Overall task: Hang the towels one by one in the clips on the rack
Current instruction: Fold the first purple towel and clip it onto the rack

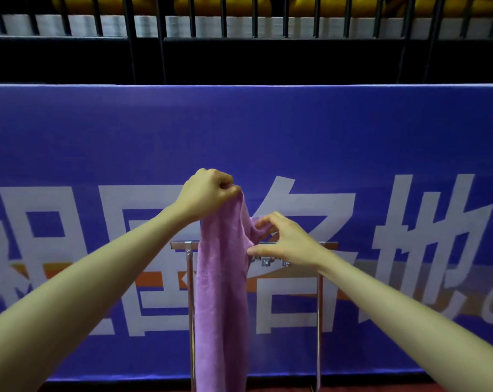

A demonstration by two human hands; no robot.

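Head view: a person's left hand (208, 190) is clenched on the top corner of a purple towel (222, 292), holding it above the top bar of a metal rack (183, 245). The right hand (282, 241), lower and to the right, pinches a fold of the same upper edge between thumb and fingertips, the remaining fingers spread just over the bar. Both hands therefore grasp the towel; neither is empty.

The towel hangs in a long, narrow drape, its long axis vertical, falling from the raised left hand past the bar and down in front of the rack's left upright until it leaves the bottom of the frame. It crosses the bar but does not appear fastened to it.

The clips (268, 261) show as small metal pieces hanging under the bar, just below and beside the right hand's fingers, partly hidden by that hand. How many there are, and whether any is sprung open, is too small to tell.

The relation that matters: the clips lie below the held edge and to the right of the drape, with the right hand clearly the nearer of the two. By this reading, the pinched fold needs to come down a little into a clip while the left hand keeps the corner up.

Behind the rack stands a blue banner (98, 137) with large white characters, and dark railings (239, 38) above it.
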